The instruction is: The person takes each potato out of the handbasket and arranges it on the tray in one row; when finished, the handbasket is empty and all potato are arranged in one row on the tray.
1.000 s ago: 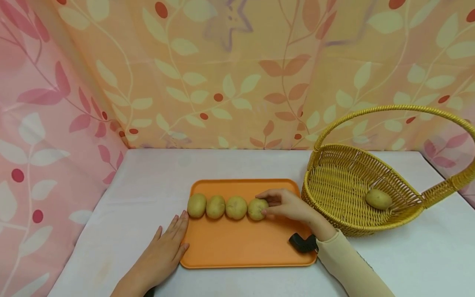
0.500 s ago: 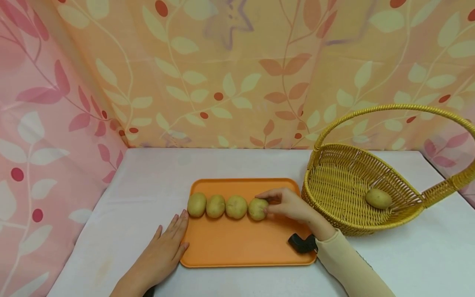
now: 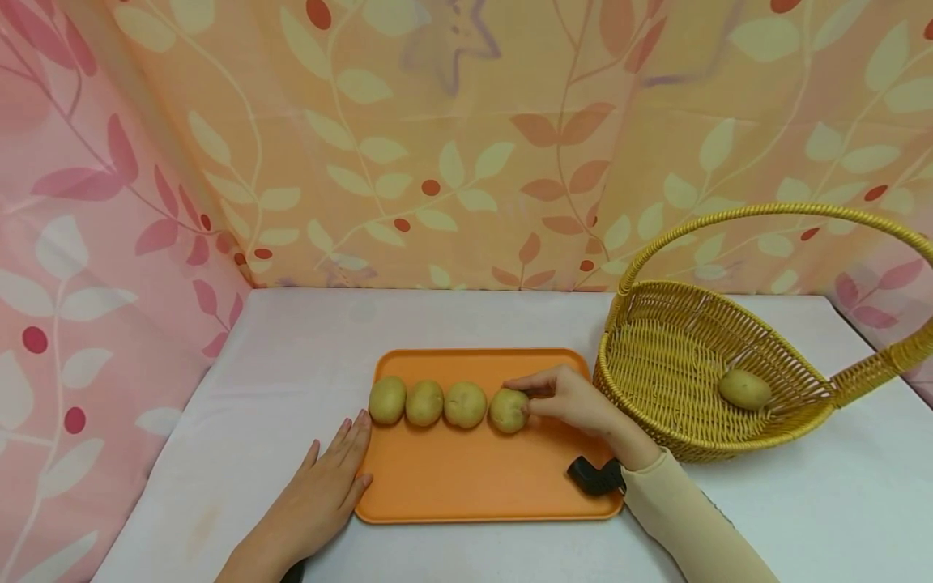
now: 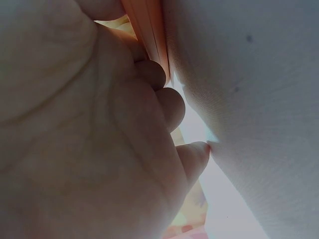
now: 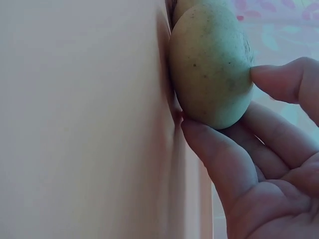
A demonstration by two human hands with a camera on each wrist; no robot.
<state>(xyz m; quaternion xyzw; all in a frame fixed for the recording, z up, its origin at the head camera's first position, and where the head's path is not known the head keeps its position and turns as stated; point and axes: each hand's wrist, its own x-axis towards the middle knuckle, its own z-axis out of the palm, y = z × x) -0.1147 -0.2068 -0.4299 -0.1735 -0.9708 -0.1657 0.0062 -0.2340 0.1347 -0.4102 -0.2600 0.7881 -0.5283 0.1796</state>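
Four in a row would be too exact, so several potatoes stand side by side across the upper part of an orange tray [image 3: 481, 482], among them the leftmost potato [image 3: 387, 400]. At the row's right end, my right hand [image 3: 576, 402] holds the last potato [image 3: 508, 411] between thumb and fingers. The right wrist view shows that potato [image 5: 209, 69] sitting on the tray, with fingertips at its side and lower end. My left hand [image 3: 325, 488] rests at the tray's left edge, fingers extended. In the left wrist view its palm [image 4: 94, 129] lies beside the orange tray edge [image 4: 149, 35].
A yellow wicker basket [image 3: 696, 444] with a tall arched handle stands right of the tray, with one potato [image 3: 744, 389] inside. A black wrist device [image 3: 594, 476] overhangs the tray's lower right. White cloth [image 3: 306, 356] covers the table; patterned fabric [image 3: 466, 146] hangs behind.
The right thumb has slid slightly to the right along the last potato's edge. The left hand, the other potatoes and the basket stay where they were.
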